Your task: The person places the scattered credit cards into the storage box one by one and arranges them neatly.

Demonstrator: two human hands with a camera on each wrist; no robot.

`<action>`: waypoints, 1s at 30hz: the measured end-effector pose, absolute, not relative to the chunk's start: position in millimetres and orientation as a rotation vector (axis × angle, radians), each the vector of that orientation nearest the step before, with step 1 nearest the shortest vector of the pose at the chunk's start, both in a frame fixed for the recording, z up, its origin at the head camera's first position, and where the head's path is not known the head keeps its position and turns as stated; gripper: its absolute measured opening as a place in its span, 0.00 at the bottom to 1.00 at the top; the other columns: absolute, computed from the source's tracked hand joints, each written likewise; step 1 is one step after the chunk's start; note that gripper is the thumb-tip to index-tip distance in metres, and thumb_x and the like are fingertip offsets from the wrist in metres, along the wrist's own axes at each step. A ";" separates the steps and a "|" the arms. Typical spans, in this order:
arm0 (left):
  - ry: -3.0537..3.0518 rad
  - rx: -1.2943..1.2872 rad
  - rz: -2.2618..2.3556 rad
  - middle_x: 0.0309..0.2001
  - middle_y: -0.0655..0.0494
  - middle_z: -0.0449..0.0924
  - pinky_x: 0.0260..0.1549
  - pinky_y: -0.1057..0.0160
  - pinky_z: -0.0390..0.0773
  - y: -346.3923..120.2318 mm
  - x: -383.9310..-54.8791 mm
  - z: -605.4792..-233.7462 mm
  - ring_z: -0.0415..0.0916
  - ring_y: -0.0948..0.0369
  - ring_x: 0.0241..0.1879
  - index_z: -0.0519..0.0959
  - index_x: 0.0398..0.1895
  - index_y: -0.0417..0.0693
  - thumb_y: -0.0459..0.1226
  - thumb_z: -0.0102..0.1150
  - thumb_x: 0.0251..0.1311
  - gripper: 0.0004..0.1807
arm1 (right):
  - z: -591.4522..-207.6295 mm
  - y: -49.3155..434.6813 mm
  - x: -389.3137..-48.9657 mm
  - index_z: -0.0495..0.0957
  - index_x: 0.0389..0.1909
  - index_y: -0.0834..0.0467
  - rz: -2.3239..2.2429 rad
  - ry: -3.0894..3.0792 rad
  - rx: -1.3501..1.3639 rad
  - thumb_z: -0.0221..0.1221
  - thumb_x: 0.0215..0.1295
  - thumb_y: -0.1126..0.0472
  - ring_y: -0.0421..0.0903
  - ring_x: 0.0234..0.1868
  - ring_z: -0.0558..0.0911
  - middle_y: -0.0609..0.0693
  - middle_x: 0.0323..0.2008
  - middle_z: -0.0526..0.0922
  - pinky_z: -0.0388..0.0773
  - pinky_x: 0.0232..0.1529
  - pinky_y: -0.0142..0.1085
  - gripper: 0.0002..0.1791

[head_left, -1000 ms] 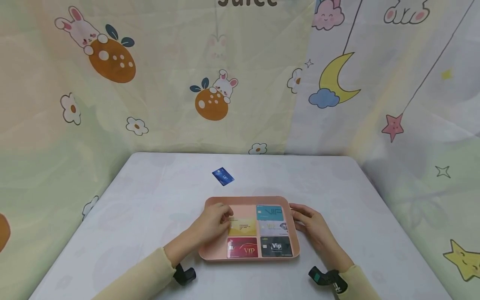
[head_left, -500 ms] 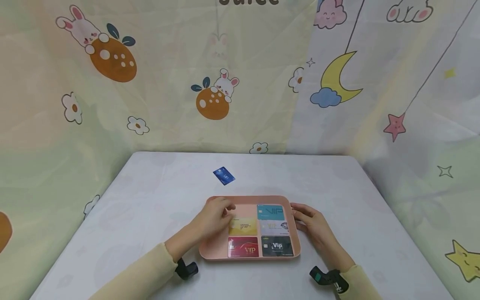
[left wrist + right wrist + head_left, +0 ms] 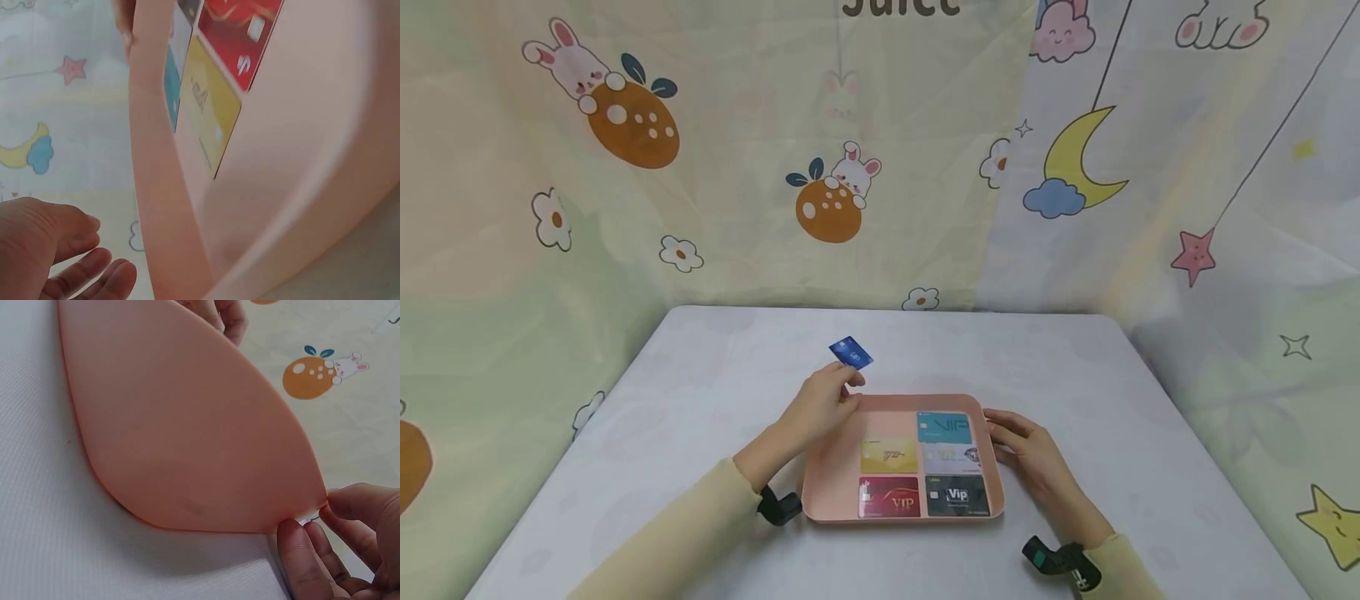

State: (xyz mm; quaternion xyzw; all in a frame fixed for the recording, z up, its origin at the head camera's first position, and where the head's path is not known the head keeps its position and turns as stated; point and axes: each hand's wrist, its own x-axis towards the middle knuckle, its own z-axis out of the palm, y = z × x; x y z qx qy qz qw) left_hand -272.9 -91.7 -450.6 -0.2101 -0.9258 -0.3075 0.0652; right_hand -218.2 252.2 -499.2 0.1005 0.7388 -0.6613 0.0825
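The left hand (image 3: pixel 820 403) is above the far left edge of the pink tray (image 3: pixel 831 479), close to the near side of a blue card (image 3: pixel 852 350) lying beyond it. In the left wrist view its fingers curve loosely around nothing visible. At the tray's right edge, the right hand (image 3: pixel 1033 458) has thumb and fingers against the rim, pinching it in the right wrist view. Inside the tray lie a teal card (image 3: pixel 944 427), a pale card (image 3: pixel 952 457), a yellow card (image 3: pixel 889 456), a red card (image 3: pixel 889 497) and a black card (image 3: pixel 957 496).
A white-covered table (image 3: pixel 730 354) bears the tray and the blue card. Behind and beside it hangs a cartoon-printed cloth (image 3: pixel 722 192). Each wrist carries a black camera, one (image 3: pixel 780 507) near the tray's front left corner.
The left hand has moved from over the tray's left part forward to its far edge, towards the blue card. The right hand stays at the tray's right edge.
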 end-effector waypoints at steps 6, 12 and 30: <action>-2.775 -0.565 -0.896 0.46 0.45 0.83 0.38 0.59 0.84 -97.9 -296.5 -451.4 0.80 0.56 0.38 0.83 0.47 0.41 0.36 0.66 0.66 0.10 | -502.2 253.6 -220.0 0.72 0.71 0.60 -1.973 2.210 0.303 0.62 0.74 0.55 0.43 0.52 0.83 0.60 0.66 0.77 0.85 0.49 0.31 0.28; -2.822 -0.470 -0.829 0.48 0.44 0.82 0.42 0.55 0.84 -106.8 -317.4 -449.6 0.80 0.54 0.41 0.83 0.47 0.41 0.36 0.63 0.67 0.10 | -502.9 255.3 -220.2 0.72 0.71 0.60 -1.976 2.207 0.291 0.63 0.74 0.53 0.44 0.54 0.83 0.60 0.66 0.76 0.84 0.50 0.31 0.29; -3.139 -0.240 -0.738 0.53 0.39 0.74 0.55 0.50 0.79 -111.5 -368.4 -452.8 0.75 0.49 0.49 0.76 0.58 0.34 0.41 0.66 0.65 0.25 | -500.8 252.4 -219.8 0.72 0.70 0.61 -1.971 2.223 0.299 0.62 0.74 0.54 0.44 0.53 0.83 0.61 0.66 0.77 0.85 0.50 0.31 0.28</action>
